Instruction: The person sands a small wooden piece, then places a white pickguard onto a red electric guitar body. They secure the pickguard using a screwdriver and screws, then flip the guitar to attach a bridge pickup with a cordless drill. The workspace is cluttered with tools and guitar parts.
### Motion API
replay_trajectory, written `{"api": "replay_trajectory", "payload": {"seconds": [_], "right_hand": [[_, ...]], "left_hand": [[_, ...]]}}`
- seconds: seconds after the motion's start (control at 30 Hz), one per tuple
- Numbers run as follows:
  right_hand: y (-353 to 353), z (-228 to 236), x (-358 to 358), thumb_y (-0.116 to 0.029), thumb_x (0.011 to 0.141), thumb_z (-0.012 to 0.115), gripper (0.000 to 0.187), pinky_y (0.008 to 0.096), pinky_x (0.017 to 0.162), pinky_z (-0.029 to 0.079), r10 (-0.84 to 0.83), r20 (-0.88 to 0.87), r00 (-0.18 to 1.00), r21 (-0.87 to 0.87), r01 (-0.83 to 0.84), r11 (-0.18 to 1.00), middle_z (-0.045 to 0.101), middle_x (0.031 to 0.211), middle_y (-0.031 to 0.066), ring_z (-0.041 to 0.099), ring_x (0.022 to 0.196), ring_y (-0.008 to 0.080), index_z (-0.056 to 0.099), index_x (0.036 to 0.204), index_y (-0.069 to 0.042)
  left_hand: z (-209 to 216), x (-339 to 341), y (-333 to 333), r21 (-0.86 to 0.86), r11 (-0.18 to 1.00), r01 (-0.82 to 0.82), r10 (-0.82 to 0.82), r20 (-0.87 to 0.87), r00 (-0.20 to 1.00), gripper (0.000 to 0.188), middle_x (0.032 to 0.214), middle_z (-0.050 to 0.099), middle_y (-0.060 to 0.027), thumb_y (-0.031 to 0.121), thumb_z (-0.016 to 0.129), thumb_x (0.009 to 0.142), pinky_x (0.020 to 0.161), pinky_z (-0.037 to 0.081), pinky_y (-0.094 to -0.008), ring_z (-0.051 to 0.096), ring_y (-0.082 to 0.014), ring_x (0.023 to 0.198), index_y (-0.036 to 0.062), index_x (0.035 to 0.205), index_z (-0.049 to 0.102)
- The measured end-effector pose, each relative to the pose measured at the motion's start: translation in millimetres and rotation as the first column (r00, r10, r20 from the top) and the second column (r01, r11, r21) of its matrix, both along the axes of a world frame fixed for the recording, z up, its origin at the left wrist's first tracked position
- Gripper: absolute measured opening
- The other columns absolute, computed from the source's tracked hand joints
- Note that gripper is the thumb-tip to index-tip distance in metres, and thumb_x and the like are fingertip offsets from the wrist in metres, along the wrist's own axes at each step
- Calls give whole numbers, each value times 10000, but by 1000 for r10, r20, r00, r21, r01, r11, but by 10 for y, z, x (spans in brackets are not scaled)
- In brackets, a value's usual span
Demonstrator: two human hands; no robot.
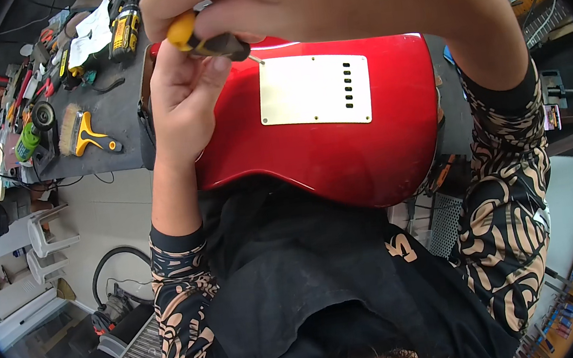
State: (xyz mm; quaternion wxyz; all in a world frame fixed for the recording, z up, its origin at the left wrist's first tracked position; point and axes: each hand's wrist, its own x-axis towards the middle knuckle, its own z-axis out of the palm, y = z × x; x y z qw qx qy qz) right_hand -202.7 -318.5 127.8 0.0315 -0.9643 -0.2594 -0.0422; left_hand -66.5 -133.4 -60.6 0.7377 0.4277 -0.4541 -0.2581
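A glossy red electric guitar body (355,160) lies back side up in front of me. Screwed onto it is a cream-white back plate (305,95) with a row of dark slots and small screws round its rim. My right hand (232,8) reaches across from the right, closed round the yellow end of a screwdriver (223,46). The screwdriver slants down to the right, its tip at the plate's upper-left corner screw. My left hand (187,102) is at the guitar's left side, its thumb closed against the dark lower part of the handle; its other fingers are partly hidden.
On the dark bench (120,113) at left lie a yellow-handled brush (87,134), a yellow-black cordless drill (125,35), a green angle grinder (28,141) and scattered tools. White chairs (48,231) and a black hose (115,255) are at lower left. Another guitar's neck (544,19) shows at right.
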Motion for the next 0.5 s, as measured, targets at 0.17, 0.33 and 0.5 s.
{"api": "replay_trajectory", "payload": {"seconds": [0.17,0.33,0.5], "right_hand": [[61,-146,93,-169,923,722,192,395,747,609,11,24,1000,-25,-10,1000,725,1058,131,736,925,272,724,884,19],[104,-260,80,-171,926,720,192,394,743,608,-6,51,999,-30,7,1000,725,1045,132,735,913,274,723,888,18],[70,-255,46,-172,929,719,193,394,739,606,-38,62,997,-44,41,998,724,1031,132,735,900,276,721,893,17]], "left_hand": [[25,-111,-38,17,967,-253,240,260,935,590,1289,623,-86,-114,778,914,1117,518,-372,651,-210,1262,-19,1411,473],[9,-48,38,54,975,-213,195,240,951,524,1301,613,-86,-158,717,939,1051,552,-328,645,-185,1245,-11,1393,499],[-41,15,3,-16,993,-116,117,87,989,492,1262,634,-94,-138,720,954,1039,558,-328,648,-186,1221,-13,1384,517]]}}
